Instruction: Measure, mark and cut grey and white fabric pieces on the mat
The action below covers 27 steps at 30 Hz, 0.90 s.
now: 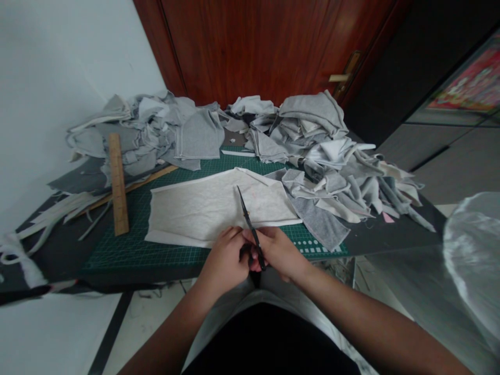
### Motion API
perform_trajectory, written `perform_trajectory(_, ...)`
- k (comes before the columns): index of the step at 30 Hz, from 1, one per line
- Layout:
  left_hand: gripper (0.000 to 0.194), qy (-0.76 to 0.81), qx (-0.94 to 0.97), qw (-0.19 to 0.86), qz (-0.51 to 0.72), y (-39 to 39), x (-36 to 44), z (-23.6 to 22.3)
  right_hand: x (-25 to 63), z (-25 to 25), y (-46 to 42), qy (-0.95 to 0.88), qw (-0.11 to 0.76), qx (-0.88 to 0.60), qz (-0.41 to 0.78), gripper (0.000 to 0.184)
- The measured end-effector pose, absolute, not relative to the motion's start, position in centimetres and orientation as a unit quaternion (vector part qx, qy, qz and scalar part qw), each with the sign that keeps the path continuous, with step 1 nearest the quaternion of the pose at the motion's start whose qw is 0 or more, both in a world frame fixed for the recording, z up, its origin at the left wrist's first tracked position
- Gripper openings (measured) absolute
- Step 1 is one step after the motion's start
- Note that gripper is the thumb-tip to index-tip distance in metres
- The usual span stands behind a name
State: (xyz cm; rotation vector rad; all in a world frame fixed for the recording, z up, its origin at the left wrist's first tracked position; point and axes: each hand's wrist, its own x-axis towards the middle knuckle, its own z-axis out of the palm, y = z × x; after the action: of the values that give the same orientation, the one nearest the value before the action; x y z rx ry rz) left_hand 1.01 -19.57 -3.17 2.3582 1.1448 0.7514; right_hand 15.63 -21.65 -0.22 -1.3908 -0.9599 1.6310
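Note:
A pair of black scissors [252, 232] points away from me over the lower edge of a pale cream fabric piece [191, 200]. My right hand [279, 251] is closed around the scissors near the handles. Its fingers partly cover the loops. Right against it, my left hand [226, 260] has its fingers curled in beside the handles; what it holds, if anything, is hidden. The fabric lies flat on a green cutting mat [136, 219], its long edges slightly curled. A grey fabric scrap [324, 226] touches its right end.
Heaps of grey fabric scraps [156, 125] lie at the back left, with another scrap pile [312, 117] at the back right. A wooden ruler [118, 182] rests on the mat's left side. A translucent plastic bag [474, 255] stands to the right. Behind the table is a wooden door [253, 47].

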Motion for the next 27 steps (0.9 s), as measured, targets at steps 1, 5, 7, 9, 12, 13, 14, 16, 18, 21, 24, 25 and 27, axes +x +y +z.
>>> perform_trajectory(1,0.026,0.410,0.845,0.208,0.272,-19.6,1.0,-3.2,15.6,-0.2,-21.5,-0.372,0.387,-0.549,0.641,0.058)
perform_trajectory(5,0.027,0.409,0.840,0.224,0.278,-19.6,1.0,-3.0,15.7,-0.2,-21.1,-0.357,0.395,-0.533,0.658,0.058)
perform_trajectory(7,0.026,0.407,0.838,0.229,0.283,-19.6,1.0,-2.9,15.8,-0.2,-21.0,-0.356,0.399,-0.530,0.658,0.057)
perform_trajectory(9,0.026,0.403,0.836,0.234,0.289,-19.6,1.0,-2.9,15.9,-0.3,-20.8,-0.364,0.398,-0.533,0.653,0.056)
perform_trajectory(12,0.025,0.398,0.834,0.240,0.297,-19.5,1.0,-2.9,15.9,-0.2,-20.4,-0.380,0.387,-0.539,0.644,0.056)
perform_trajectory(13,0.025,0.396,0.834,0.242,0.297,-19.5,1.0,-3.0,15.9,-0.2,-20.3,-0.382,0.386,-0.542,0.642,0.056)
perform_trajectory(14,0.025,0.395,0.835,0.243,0.297,-19.5,1.0,-3.0,15.9,-0.2,-20.1,-0.384,0.386,-0.542,0.640,0.057)
perform_trajectory(16,0.025,0.394,0.835,0.245,0.296,-19.5,1.0,-3.0,15.9,-0.2,-19.8,-0.387,0.390,-0.537,0.640,0.056)
perform_trajectory(18,0.023,0.394,0.835,0.245,0.295,-19.5,0.9,-3.1,15.9,-0.3,-19.5,-0.387,0.399,-0.531,0.640,0.054)
perform_trajectory(21,0.020,0.393,0.835,0.242,0.298,-19.5,0.9,-3.1,15.8,-0.3,-19.0,-0.383,0.411,-0.529,0.637,0.051)
perform_trajectory(24,0.018,0.389,0.836,0.238,0.305,-19.5,0.9,-3.2,15.8,-0.3,-18.7,-0.384,0.405,-0.532,0.637,0.049)
perform_trajectory(25,0.017,0.386,0.837,0.237,0.308,-19.5,0.9,-3.2,15.8,-0.3,-18.6,-0.385,0.401,-0.535,0.636,0.048)
perform_trajectory(27,0.017,0.381,0.838,0.237,0.311,-19.5,1.0,-3.2,15.8,-0.2,-18.3,-0.387,0.398,-0.541,0.632,0.046)
